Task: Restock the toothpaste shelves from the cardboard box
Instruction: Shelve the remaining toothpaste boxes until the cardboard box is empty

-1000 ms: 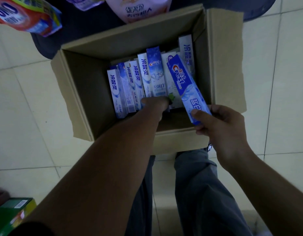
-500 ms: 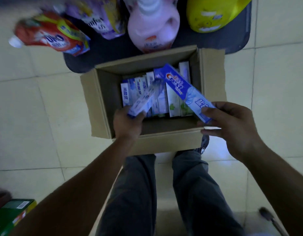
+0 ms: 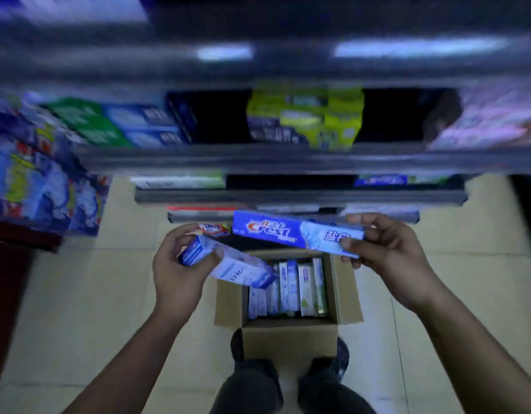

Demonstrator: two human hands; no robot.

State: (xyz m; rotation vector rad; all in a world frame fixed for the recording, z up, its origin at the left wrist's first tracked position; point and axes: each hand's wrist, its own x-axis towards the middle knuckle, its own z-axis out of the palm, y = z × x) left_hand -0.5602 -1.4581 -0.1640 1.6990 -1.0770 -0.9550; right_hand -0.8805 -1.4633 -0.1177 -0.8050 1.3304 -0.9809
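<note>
Tiled floor (image 3: pixel 79 294), cardboard box (image 3: pixel 288 339) — white carton (image 3: pixel 243 271) gripped in left hand (image 3: pixel 177 276), Crest carton (image 3: pixel 288 233) in right hand (image 3: pixel 389 258).

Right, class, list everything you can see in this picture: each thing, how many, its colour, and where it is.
Crest toothpaste box: one, blue and white, held level above the cardboard box
small toothpaste box: one, blue and white, tilted over the cardboard box's left edge
cardboard box: one, brown, open on the floor
toothpaste boxes: several, blue, white and green, upright inside the cardboard box
shelves: several tiers, grey, ahead, goods blurred
yellow-green packs: count unclear, on a middle shelf
floor: one, cream tiles, underfoot
shoes: two, dark, beside the cardboard box's near wall
left hand: grips the small toothpaste box
right hand: pinches the Crest toothpaste box's end
</note>
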